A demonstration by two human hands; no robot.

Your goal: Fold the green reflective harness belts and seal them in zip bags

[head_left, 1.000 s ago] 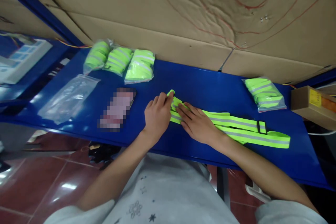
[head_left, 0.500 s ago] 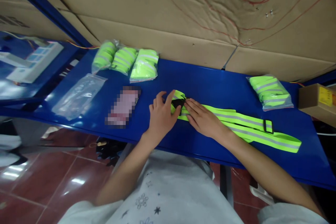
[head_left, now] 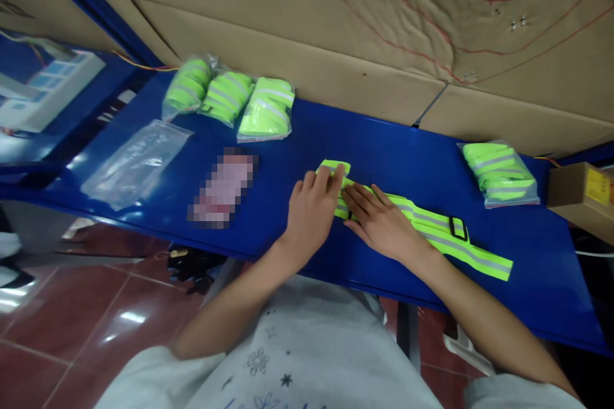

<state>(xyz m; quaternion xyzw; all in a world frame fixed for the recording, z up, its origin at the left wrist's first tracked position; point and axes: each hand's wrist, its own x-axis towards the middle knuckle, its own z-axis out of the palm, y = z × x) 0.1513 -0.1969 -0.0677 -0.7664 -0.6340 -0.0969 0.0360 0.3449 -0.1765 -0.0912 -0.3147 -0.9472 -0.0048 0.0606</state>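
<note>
A neon-yellow reflective strap (head_left: 444, 241) with a grey stripe lies in front of me, its left end folded into layers. My left hand (head_left: 314, 211) is closed on that folded end, fingers bent over it and partly hiding it. Flat across the strap just to the right rests my right hand (head_left: 378, 214), fingers stretched out and pressing the layers down. A black slide buckle (head_left: 458, 228) sits on the strap right of my hands. Part of a black piece shows beneath my right fingers.
Three bagged reflective straps (head_left: 225, 97) stand at the back left, another bagged strap (head_left: 501, 172) at the back right. An empty clear bag (head_left: 137, 163) and a blurred pink rectangle (head_left: 224, 188) lie left on the blue table (head_left: 268, 230). A cardboard box (head_left: 578, 188) stands at the right edge.
The strap's right end has drawn in leftward and its loop there has flattened. My left hand has turned over the folded end, and the black piece there is now mostly covered.
</note>
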